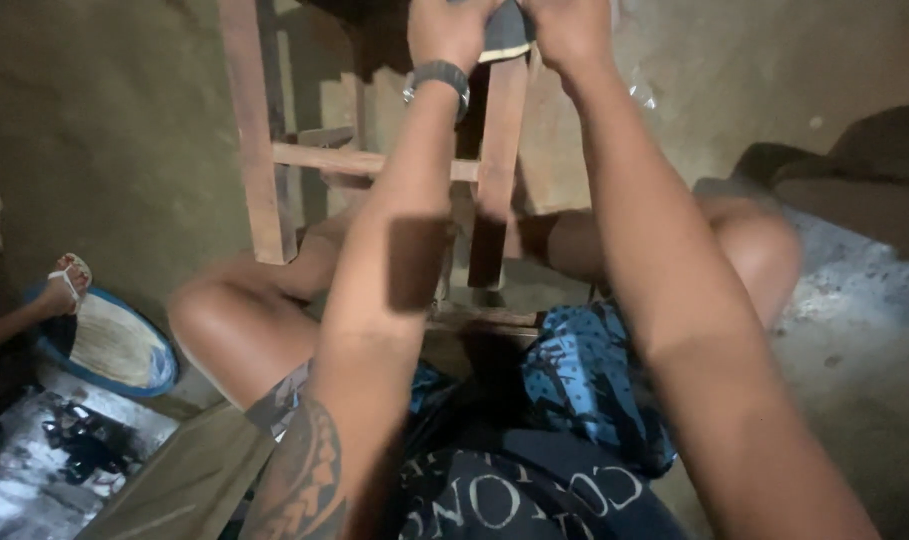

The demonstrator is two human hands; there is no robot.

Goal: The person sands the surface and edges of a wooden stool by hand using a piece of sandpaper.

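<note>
Both hands, left hand [449, 30] and right hand [571, 28], grip a dark flat piece [504, 35] at 12 o'clock atop the wooden frame [259, 150]; the work in hand appears to be fitting, and steady pressure seems needed.

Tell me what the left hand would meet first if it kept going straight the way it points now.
The left hand already touches the dark flat piece held with the right hand atop the wooden frame. Beyond that lies the picture's top edge, so nothing further can be judged.
</note>
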